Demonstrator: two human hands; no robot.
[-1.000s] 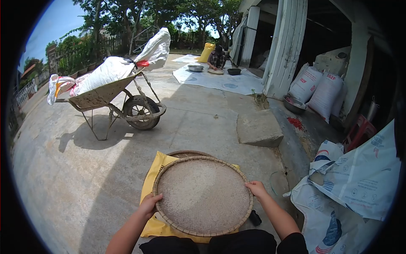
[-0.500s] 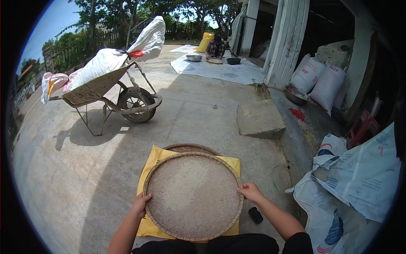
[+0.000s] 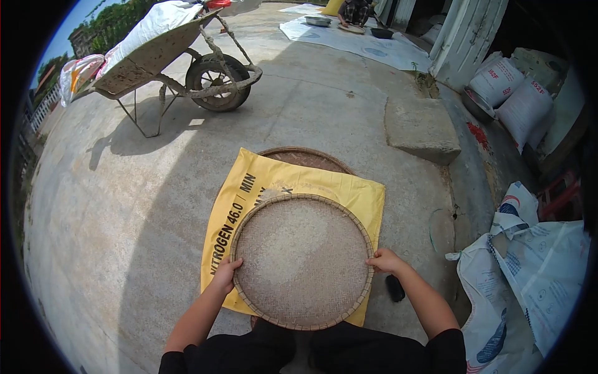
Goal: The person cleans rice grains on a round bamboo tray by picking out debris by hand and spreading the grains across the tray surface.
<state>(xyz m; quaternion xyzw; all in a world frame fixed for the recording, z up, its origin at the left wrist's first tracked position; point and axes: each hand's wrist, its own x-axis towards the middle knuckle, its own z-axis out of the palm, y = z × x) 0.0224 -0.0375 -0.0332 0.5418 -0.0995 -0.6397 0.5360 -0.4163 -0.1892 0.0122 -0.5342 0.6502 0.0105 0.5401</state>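
Note:
A round woven tray [image 3: 302, 262] with a bamboo rim carries a thin layer of pale grain, thicker near its middle. My left hand [image 3: 227, 274] grips the rim at the left side, thumb on top. At the right side the rim is pinched by my right hand [image 3: 384, 260]. Under the tray lies a yellow sack [image 3: 218, 237] with black lettering, and some grain is scattered on it just beyond the tray. A second woven tray [image 3: 311, 157] is partly covered by the sack's far edge.
A wheelbarrow [image 3: 146, 53] loaded with white sacks stands at upper left. A concrete block [image 3: 422, 128] is at right. White sacks [image 3: 526, 112] lean by the wall; empty bags [image 3: 542, 274] lie lower right. Another person [image 3: 354, 14] crouches on a far sheet [image 3: 355, 43]. A black object [image 3: 395, 288] lies near my right arm.
The view has tipped downward. More of the yellow sack and its lettering shows beyond the tray, where scattered grain is now visible. Both hands still hold the rim.

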